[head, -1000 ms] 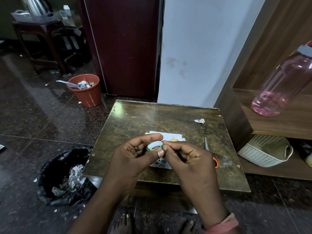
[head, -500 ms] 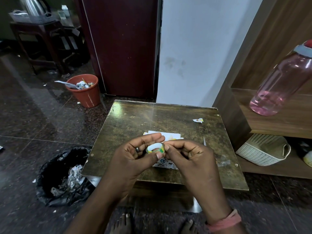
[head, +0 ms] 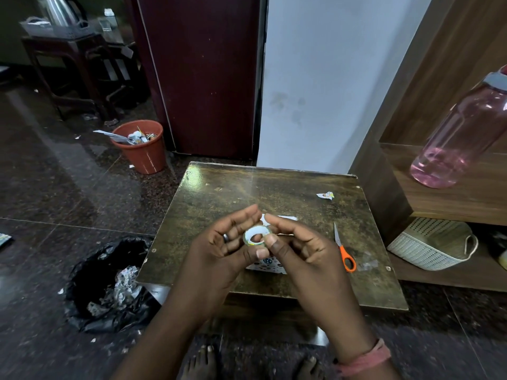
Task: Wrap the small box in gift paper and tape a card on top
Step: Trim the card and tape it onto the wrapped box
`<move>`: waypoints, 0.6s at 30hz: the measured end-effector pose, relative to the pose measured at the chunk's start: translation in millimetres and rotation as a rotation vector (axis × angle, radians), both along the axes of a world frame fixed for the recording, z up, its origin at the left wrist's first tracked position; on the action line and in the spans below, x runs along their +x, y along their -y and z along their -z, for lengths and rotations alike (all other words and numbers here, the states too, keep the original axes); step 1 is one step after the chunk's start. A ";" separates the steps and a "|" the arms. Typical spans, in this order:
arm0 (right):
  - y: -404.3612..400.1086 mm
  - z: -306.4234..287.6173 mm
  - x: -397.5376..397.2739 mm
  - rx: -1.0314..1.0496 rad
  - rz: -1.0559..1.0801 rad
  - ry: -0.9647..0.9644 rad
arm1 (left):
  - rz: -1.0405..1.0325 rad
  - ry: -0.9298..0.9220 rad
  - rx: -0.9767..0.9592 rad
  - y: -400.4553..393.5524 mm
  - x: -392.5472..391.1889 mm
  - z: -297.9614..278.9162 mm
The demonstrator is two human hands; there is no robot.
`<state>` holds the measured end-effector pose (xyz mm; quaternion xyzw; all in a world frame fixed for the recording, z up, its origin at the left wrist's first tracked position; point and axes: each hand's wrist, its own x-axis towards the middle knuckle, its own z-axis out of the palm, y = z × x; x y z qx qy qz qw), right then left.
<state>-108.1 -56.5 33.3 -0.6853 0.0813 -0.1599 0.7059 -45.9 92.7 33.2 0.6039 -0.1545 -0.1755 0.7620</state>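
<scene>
The left hand (head: 219,259) cradles a small tape roll (head: 257,236), now tipped hole-up, while the right hand (head: 304,256) pinches its rim, apparently hunting the tape's end. The wrapped box (head: 270,266) sits on the table (head: 301,193) beneath; scissors (head: 343,249), uncovered, lie right.

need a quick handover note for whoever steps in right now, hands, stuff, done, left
Left hand holds the tape roll above the table; right hand pinches at its edge.
Wrapped box lies under the hands, mostly hidden. Scissors lie to its right.
Done: box looks wrapped.
Left: pull tape, fix the card on top; card placement not clear.
</scene>
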 end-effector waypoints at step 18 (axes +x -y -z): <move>7.8 8.3 1.4 0.076 -0.025 -0.110 | -0.104 0.137 0.190 -1.6 -2.5 0.3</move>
